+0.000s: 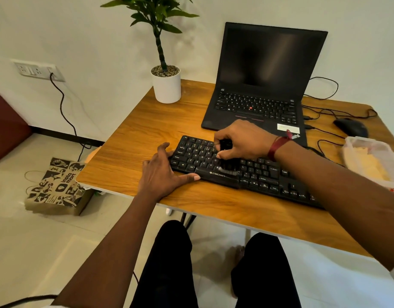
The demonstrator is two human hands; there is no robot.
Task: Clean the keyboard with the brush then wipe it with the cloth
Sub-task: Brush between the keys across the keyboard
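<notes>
Curled tight round the black brush (228,166), our right hand (242,141) held its bristles down on the middle keys of the keyboard (267,174), which lay slantwise on the wooden table (147,130) just in front of the laptop (258,103). Our left hand (162,172) lay flat with its fingers spread, bracing the keyboard's left end, thumb along the front edge. We judged the far right end the weak point: with nothing steadying it, a hard stroke could swing it toward the table edge. Too much pressure could also lift a keycap or drive grit deeper between the keys. Strokes aimed away from us might flick dust onto the open laptop. Our right forearm passed near the clear bag (369,158) holding what looked like the yellow cloth, so a wide sweep could knock it off.
</notes>
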